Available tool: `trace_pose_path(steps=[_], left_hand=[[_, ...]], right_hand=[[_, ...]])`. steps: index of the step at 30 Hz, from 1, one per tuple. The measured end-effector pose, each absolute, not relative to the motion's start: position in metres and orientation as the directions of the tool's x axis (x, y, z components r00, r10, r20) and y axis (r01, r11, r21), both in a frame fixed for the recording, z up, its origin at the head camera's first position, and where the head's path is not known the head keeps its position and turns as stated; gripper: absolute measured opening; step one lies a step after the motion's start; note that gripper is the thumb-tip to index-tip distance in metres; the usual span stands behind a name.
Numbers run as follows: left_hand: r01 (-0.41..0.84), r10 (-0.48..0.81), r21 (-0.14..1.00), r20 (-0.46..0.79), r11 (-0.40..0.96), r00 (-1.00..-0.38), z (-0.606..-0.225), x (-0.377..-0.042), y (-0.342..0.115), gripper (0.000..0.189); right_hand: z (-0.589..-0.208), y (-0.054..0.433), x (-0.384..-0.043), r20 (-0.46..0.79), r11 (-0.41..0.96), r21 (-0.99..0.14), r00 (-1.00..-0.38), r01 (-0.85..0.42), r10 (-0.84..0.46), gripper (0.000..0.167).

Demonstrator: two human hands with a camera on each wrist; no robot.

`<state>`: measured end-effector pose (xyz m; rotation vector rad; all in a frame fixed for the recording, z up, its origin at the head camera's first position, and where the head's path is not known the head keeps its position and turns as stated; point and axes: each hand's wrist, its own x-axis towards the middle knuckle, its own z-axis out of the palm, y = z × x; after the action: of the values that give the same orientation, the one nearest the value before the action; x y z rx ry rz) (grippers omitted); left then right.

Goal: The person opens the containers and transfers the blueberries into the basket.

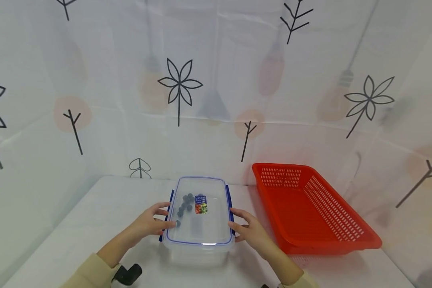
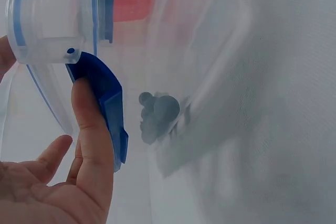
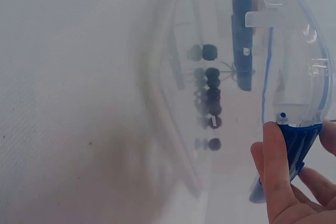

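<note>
A clear plastic lid [image 1: 216, 224] with a blue seal line, blue side clips and a small printed label lies over a clear food box [image 1: 198, 256]. Whether the lid is fully seated cannot be told. My left hand [image 1: 153, 220] holds the lid's left edge, with a finger against the hanging blue clip [image 2: 107, 93]. At the opposite edge, my right hand [image 1: 252, 232] grips the lid beside the other blue clip [image 3: 299, 145]. Several dark round berries [image 3: 212, 98] lie inside the box, seen through its clear wall. Both clips hang outward from the lid.
A red plastic basket [image 1: 291, 224] with slotted walls stands to the right of the box. The white-covered table [image 1: 104, 208] meets a patterned cloth backdrop [image 1: 216, 148] at the back.
</note>
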<state>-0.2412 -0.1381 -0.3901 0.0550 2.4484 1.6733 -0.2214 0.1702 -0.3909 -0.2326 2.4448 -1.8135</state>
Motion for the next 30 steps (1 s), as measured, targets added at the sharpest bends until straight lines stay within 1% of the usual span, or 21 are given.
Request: trace_pose_path(steps=[4,7,13,20,23,30], left_hand=[[-0.071,0.147,0.928,-0.134,0.367,-0.980,-0.390,-0.240,-0.139,0.085],[-0.061,0.166,0.930,-0.129,0.363,-0.978,-0.390,-0.239,-0.139,0.087],[-0.050,0.182,0.935,-0.121,0.352,-0.976,-0.391,-0.237,-0.139,0.088],[-0.056,0.177,0.941,-0.121,0.333,-0.977,-0.391,-0.236,-0.140,0.088],[-0.054,0.186,0.944,-0.120,0.325,-0.975,-0.391,-0.236,-0.140,0.088],[-0.067,0.178,0.946,-0.129,0.317,-0.976,-0.392,-0.237,-0.140,0.087]], right_hand=[[-0.391,0.170,-0.225,0.042,0.225,-0.971,-0.982,-0.084,-0.185,0.058],[-0.392,0.170,-0.228,0.050,0.211,-0.974,-0.984,-0.086,-0.169,0.055],[-0.393,0.169,-0.233,0.036,0.228,-0.971,-0.989,-0.068,-0.143,0.053],[-0.395,0.164,-0.238,0.002,0.250,-0.968,-0.992,-0.034,-0.128,0.059],[-0.395,0.164,-0.239,-0.005,0.246,-0.969,-0.991,-0.028,-0.135,0.055],[-0.392,0.165,-0.239,0.028,0.235,-0.969,-0.983,-0.071,-0.182,0.047]])
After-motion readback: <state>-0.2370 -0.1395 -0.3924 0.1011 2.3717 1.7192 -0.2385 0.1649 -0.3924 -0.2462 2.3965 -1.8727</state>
